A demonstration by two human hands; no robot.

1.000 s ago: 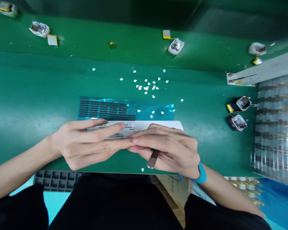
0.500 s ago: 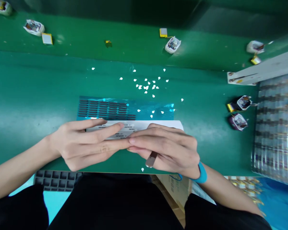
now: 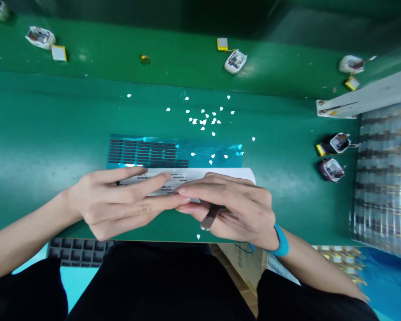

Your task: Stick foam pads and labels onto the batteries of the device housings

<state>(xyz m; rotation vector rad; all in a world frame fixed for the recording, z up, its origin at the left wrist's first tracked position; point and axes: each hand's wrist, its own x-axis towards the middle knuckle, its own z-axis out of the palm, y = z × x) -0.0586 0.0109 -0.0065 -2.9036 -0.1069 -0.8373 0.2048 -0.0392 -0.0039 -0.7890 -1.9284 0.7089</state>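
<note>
My left hand (image 3: 120, 200) lies flat on a white label sheet (image 3: 194, 176) near the front edge of the green mat, fingers stretched out and pressing the paper. My right hand (image 3: 232, 209) is closed round metal tweezers (image 3: 210, 217), its fingertips meeting the left hand's fingertips on the sheet. What the tweezers' tips touch is hidden under the fingers. Just beyond the white sheet lies a shiny blue sheet (image 3: 173, 149) carrying rows of dark strips on its left half.
Several small white paper bits (image 3: 203, 120) are scattered behind the sheets. Two dark devices (image 3: 334, 156) sit at the right, next to a stack of trays (image 3: 384, 174). White devices (image 3: 235, 60) with small batteries ride on the green belt (image 3: 120, 49) at the back. A dark gridded tray (image 3: 76, 252) lies below the table edge.
The devices on the back belt have drifted left. My right hand shifted slightly and the tweezers tilted a little; my left hand stays on the sheet.
</note>
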